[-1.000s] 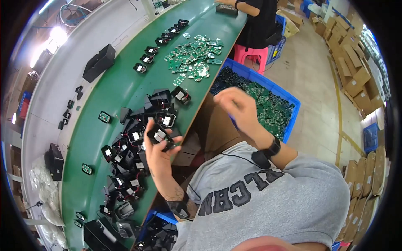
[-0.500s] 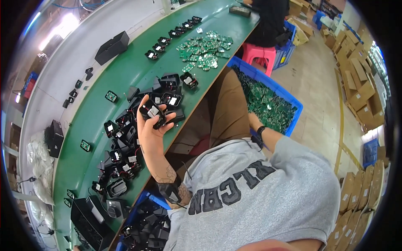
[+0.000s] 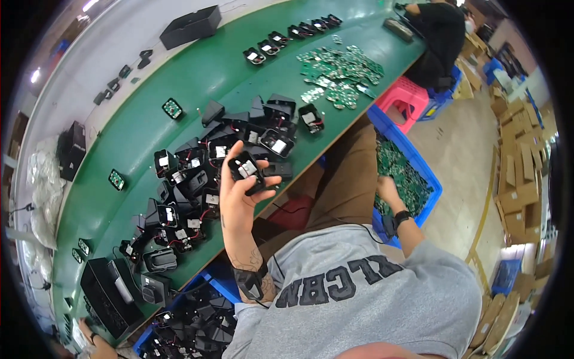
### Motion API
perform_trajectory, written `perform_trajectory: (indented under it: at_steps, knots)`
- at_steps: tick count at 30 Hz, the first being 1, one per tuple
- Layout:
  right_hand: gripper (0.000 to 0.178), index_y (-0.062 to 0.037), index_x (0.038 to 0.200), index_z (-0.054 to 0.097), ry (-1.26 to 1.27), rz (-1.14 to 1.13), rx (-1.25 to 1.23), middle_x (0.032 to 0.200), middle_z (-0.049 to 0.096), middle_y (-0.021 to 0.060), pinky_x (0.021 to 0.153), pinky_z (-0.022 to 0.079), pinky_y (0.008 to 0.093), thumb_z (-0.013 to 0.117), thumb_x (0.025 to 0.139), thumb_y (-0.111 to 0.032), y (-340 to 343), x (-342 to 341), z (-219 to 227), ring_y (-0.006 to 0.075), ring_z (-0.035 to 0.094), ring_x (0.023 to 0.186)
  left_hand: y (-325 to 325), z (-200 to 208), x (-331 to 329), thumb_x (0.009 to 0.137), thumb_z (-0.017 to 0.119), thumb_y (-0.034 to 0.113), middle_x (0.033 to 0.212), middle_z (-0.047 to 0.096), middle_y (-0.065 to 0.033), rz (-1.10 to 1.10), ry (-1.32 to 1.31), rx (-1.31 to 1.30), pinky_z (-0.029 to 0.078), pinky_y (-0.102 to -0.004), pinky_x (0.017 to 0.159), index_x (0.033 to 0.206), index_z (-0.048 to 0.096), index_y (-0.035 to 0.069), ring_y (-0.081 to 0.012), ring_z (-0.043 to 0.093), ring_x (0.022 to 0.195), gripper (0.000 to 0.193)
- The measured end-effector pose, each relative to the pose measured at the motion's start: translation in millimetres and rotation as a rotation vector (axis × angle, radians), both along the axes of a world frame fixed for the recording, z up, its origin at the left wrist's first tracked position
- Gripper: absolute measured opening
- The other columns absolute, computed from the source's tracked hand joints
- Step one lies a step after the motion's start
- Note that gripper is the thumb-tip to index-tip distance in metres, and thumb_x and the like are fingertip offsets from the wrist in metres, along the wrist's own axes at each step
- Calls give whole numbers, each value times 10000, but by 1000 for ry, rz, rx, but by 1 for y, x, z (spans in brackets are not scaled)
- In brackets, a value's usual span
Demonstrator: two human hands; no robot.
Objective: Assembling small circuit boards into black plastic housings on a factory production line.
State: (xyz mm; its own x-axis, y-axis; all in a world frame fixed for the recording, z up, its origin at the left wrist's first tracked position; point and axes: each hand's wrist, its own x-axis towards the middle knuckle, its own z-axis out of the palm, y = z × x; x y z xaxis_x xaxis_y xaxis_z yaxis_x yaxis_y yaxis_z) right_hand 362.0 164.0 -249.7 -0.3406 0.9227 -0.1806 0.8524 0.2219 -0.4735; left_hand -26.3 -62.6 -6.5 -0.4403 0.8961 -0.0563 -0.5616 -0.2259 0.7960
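Observation:
My left hand (image 3: 237, 200) grips a small black plastic housing (image 3: 246, 170) with a white part inside, held up over the near edge of the green bench (image 3: 143, 140). Beneath and beside it spreads a heap of similar black housings (image 3: 197, 179), several with red wires and white parts showing. My right hand (image 3: 387, 189) reaches down into a blue bin (image 3: 435, 194) of green circuit boards (image 3: 406, 173). It touches the boards, but its fingertips are hard to make out, so I cannot tell whether it holds one.
Loose circuit boards (image 3: 344, 72) lie in a pile farther along the bench, beside a row of black housings (image 3: 278, 39). A second blue bin (image 3: 218, 284) holds black parts below the edge. A pink stool (image 3: 403, 99) and a seated person (image 3: 439, 42) are beyond; another person's hand (image 3: 89, 332) shows lower left.
The view has shifted, so the bench things sit differently in the picture. My right hand now reaches farther over the boards in the bin. My left hand still holds the housing.

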Motion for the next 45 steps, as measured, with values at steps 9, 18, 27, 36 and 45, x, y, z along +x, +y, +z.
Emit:
perform_trajectory:
  at_steps: [9,18,27,36,45]
  knots:
    - [210,-3,1046,689,735,3,349,929,702,79,815,479,282,606,897,-124,67,-160,204,153,639,885,18,12,7,755,554,-35,1289,488,-227,-97,-67,-2,597,-406,802,1519,125,180,-414,601,1089,902]
    - [341,-33,1119,614,213,765,608,1125,562,132,966,416,403,680,792,-110,111,-253,200,322,503,1111,36,23,2,865,551,24,1402,416,-252,-132,12,-91,560,-390,859,1532,2,224,-409,535,1193,887]
    - [137,-25,983,636,803,477,290,857,618,57,625,435,263,646,852,-62,65,-256,256,156,563,697,50,25,-6,871,596,36,1317,499,-194,-60,114,-140,575,-352,794,1525,118,145,-311,609,1097,817]
    - [271,27,1132,559,1495,134,-977,852,576,34,492,365,173,602,907,-119,1,-260,217,49,486,628,61,24,1,881,622,103,1326,476,-169,-193,92,-183,565,-323,767,1520,151,131,-262,630,1036,794]
    - [277,22,1085,602,1319,223,-921,894,630,47,524,447,173,667,854,-116,1,-266,220,74,583,668,66,20,2,882,625,102,1332,470,-154,-237,85,-203,553,-318,774,1519,164,129,-240,618,1043,787]
